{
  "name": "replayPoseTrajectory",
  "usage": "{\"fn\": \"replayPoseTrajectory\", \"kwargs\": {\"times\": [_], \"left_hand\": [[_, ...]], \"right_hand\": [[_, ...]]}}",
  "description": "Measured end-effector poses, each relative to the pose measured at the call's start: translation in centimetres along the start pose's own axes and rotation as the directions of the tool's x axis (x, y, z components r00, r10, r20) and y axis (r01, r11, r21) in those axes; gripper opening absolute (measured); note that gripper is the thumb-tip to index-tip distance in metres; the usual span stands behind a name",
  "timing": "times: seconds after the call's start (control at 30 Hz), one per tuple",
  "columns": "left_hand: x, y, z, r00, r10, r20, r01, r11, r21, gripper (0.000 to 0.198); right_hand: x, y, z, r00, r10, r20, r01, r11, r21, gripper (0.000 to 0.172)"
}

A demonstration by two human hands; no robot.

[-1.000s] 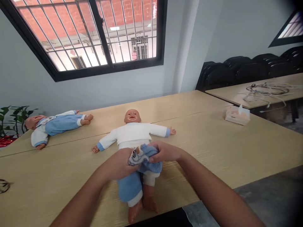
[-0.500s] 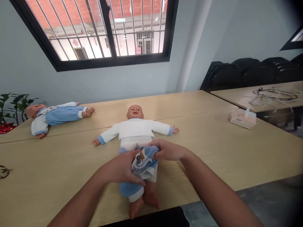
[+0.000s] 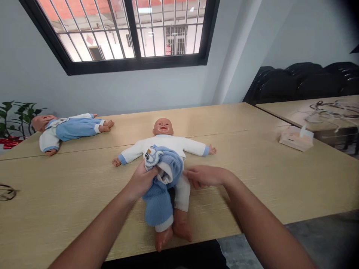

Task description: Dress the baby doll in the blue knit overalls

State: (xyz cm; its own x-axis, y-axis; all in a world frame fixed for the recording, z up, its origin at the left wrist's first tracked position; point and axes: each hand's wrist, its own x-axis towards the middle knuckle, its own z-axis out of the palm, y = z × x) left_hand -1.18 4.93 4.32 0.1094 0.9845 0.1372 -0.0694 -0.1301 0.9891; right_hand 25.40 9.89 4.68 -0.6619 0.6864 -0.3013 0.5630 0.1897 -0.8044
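Observation:
A baby doll (image 3: 163,127) in a white top lies on its back in the middle of the wooden table (image 3: 70,194), feet toward me. Blue knitted overalls (image 3: 164,175) are bunched over its belly, with one leg in the blue trouser and the other in a white legging. My left hand (image 3: 143,179) is closed on the bunched bib of the overalls at the doll's waist. My right hand (image 3: 203,175) lies just to the right of the doll's hip, fingers stretched toward the cloth, holding nothing.
A second doll (image 3: 66,129) in blue and white lies at the far left of the table. A tissue box (image 3: 295,137) sits at the right. Another table with cables (image 3: 328,110), black chairs (image 3: 303,80) and a plant (image 3: 14,116) stand around.
The blue bib has been pulled up from the doll's hips onto its chest by my left hand. My right hand has let go of the cloth and moved right.

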Motion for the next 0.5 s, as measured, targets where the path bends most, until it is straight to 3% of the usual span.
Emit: {"fn": "replayPoseTrajectory", "kwargs": {"times": [0.03, 0.13, 0.23, 0.3, 0.37, 0.43, 0.5], "left_hand": [[0.0, 0.0, 0.1, 1.000, 0.009, 0.006, -0.009, 1.000, -0.006, 0.053], [-0.2, 0.4, 0.2, 0.997, 0.050, 0.054, -0.052, 0.997, 0.052, 0.051], [-0.7, 0.9, 0.1, 0.990, 0.089, 0.106, -0.106, 0.980, 0.169, 0.050], [-1.0, 1.2, 0.0, 0.976, 0.065, 0.207, -0.115, 0.963, 0.242, 0.047], [-1.3, 1.5, 0.0, 0.925, 0.002, 0.381, -0.151, 0.920, 0.361, 0.036], [-1.6, 1.7, 0.2, 0.831, -0.040, 0.555, -0.298, 0.810, 0.505, 0.021], [-1.8, 1.9, 0.7, 0.736, -0.040, 0.676, -0.497, 0.646, 0.580, 0.014]], "right_hand": [[0.2, -0.1, 0.5, 0.998, -0.054, 0.040, 0.054, 0.999, 0.007, 0.056], [0.9, -0.8, 1.6, 0.980, -0.198, -0.006, 0.198, 0.978, 0.065, 0.076], [1.2, -1.2, 1.2, 0.973, -0.229, -0.013, 0.227, 0.957, 0.182, 0.058], [0.9, -1.1, 0.2, 0.986, -0.154, -0.069, 0.168, 0.940, 0.297, 0.044], [0.4, -0.7, -0.9, 0.987, -0.008, -0.160, 0.083, 0.879, 0.470, 0.040], [-0.3, -0.4, -1.7, 0.979, 0.096, -0.181, 0.045, 0.761, 0.647, 0.049], [-1.0, -0.5, -2.0, 0.990, 0.060, -0.130, 0.057, 0.667, 0.743, 0.063]]}}
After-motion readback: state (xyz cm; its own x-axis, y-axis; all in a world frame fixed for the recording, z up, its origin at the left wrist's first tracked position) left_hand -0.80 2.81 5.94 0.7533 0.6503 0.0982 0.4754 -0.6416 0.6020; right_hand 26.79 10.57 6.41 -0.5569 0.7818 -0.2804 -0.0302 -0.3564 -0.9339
